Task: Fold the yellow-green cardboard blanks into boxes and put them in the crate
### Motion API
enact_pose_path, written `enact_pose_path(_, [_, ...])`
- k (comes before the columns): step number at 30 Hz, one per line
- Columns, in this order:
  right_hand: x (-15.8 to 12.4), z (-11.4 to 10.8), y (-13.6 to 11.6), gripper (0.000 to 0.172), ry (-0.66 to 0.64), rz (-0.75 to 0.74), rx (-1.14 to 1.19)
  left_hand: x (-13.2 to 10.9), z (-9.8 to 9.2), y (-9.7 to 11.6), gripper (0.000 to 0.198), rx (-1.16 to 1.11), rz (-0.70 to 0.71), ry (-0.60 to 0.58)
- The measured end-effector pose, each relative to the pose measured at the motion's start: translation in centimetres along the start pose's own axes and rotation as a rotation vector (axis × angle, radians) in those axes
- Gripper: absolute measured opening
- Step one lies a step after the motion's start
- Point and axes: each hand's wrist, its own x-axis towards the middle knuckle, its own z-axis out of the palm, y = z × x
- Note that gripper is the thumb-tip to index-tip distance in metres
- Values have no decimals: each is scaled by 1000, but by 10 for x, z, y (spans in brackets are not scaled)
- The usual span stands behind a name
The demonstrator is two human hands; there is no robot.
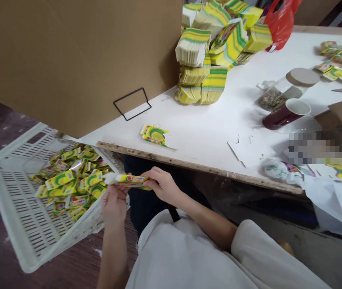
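My left hand (114,204) and my right hand (163,185) both grip one small yellow and green printed packet (130,180), held flat below the table's front edge. The left fingers curl under its left end; the right fingers pinch its right end. Just left of my hands is a white slatted plastic crate (11,200) holding several finished yellow packets (70,178). Another flat yellow packet (154,134) lies alone on the white table (207,128).
Stacks of flat yellow-green cartons (209,52) stand at the table's back, beside a tall cardboard sheet (77,60). A dark red mug (285,113), a lidded jar (288,86), a red plastic bag (281,22) and loose packets (339,60) sit to the right.
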Motion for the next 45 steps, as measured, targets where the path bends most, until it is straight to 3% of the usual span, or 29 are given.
enact_pose_path(4, [1, -12, -2, 29, -240, -123, -322, 11, -27, 19, 84, 136, -52, -228])
enact_pose_path(6, [-2, -13, -6, 32, -330, -197, -385, 8, -32, 18, 89, 351, -81, -434])
enact_pose_path(8, [-7, -10, -10, 30, -311, -227, -382, -1, -27, 11, 86, 610, -70, -597])
enact_pose_path(10, [-12, -7, -11, 38, -125, -159, -360, -11, -17, -1, 70, 754, 23, -563])
enact_pose_path(12, [-15, -6, -9, 68, 130, -31, -271, -21, -6, -10, 61, 817, 111, -464])
enact_pose_path(14, [-16, -5, -4, 87, 255, 83, -71, -27, 3, -16, 64, 848, 187, -418])
enact_pose_path(15, [-16, -4, -2, 85, 241, 127, 48, -29, 6, -17, 69, 859, 221, -422])
enact_pose_path(19, [-15, 4, 2, 48, 18, 297, 333, -35, 11, -20, 88, 907, 313, -495])
enact_pose_path(22, [-13, 12, 2, 44, -19, 417, 472, -40, 11, -25, 80, 926, 353, -497])
enact_pose_path(25, [-13, 16, 6, 41, 9, 479, 595, -43, 11, -28, 71, 928, 422, -393])
enact_pose_path(27, [-13, 15, 10, 45, -6, 464, 613, -43, 11, -28, 70, 930, 452, -372])
enact_pose_path(30, [-15, 9, 10, 58, -66, 384, 578, -39, 11, -29, 65, 910, 405, -447])
enact_pose_path(33, [-19, 1, 3, 74, -190, 217, 372, -34, 9, -35, 54, 909, 361, -514])
enact_pose_path(36, [-21, -2, -2, 62, -252, 90, 159, -30, 10, -43, 50, 978, 474, -447])
enact_pose_path(40, [-21, -4, 4, 60, -73, 30, 79, -30, 13, -42, 76, 988, 561, -268])
enact_pose_path(42, [-21, -8, 9, 59, -26, 13, 54, -30, 14, -35, 66, 1032, 588, -277])
enact_pose_path(45, [-20, -21, 13, 48, -151, -6, -9, -31, 12, -20, 50, 1085, 609, -359])
